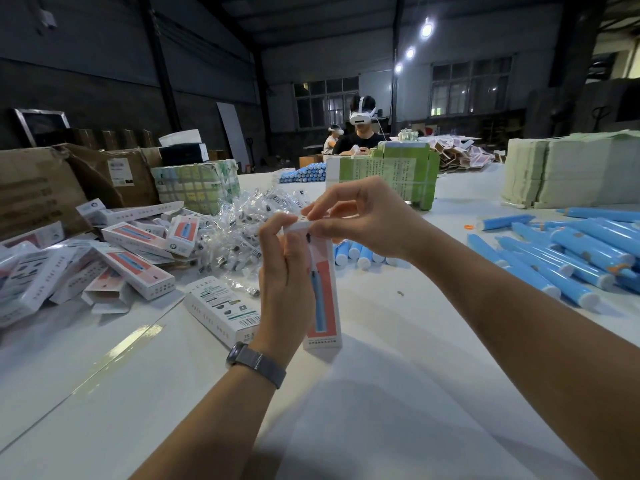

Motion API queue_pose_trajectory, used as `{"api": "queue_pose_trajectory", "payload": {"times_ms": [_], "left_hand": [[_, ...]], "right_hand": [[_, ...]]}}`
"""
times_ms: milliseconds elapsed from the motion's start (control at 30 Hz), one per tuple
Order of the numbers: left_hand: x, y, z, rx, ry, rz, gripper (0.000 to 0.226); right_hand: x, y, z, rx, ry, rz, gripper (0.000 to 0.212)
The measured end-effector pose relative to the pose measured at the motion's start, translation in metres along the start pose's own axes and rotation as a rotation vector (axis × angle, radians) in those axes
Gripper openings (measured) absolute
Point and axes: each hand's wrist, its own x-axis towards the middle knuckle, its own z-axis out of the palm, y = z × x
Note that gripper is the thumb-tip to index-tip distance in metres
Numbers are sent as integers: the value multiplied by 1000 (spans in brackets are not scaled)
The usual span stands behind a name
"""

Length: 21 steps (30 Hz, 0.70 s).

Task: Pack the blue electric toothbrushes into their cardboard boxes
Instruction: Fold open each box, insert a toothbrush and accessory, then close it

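The left hand (280, 271), with a dark watch (255, 363) on its wrist, was nearest; its grip was curled round a tall white box (322, 289) that it held upright, the box's lower end just above or on the white tabletop (381, 393); which could not be told. The box front showed a blue toothbrush on a pink panel. The right hand (360, 220) came over from the right, its grip pinching the white top flap at the box's upper end between thumb and fingertips.

Just behind the box lay a short row of blue toothbrushes (360, 254), white ends toward the camera. To the right, a larger loose heap of blue toothbrushes (561, 251) spread across the tabletop. Left of the box, one printed box (221, 310) lay flat beside the left wrist, and farther left a pile of boxes (114, 251) lay jumbled. Behind it, a heap of small clear bags (249, 230) sat near the middle of the tabletop. A green bundle of flat cartons (391, 171) stood beyond the hands, with brown cardboard cartons (52, 192) at far left. Across the tabletop sat a person wearing a white headset (362, 116).
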Motion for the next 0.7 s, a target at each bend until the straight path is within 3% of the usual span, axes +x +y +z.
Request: {"api": "queue_pose_trajectory", "payload": {"times_ms": [133,267,367,433,567,700], "left_hand": [[2,-3,-2,-37,9,-30,9],[3,-3,-1,-92,-31,-108,29],[1,-3,1,-215,-78,-164,41],[-1,-3,3,-261,-105,-197,52],[-4,-1,3,-306,-157,-174,47],[-3,0,12,-286,-203,-179,29]], "right_hand": [[0,0,7,-159,101,-23,11],[-1,-1,19,-381,271,40,17],[-7,-5,22,-383,177,153,44],[-15,-8,21,-306,196,208,58],[-39,-23,3,-255,334,304,46],[-86,-46,-39,-548,295,387,38]]}}
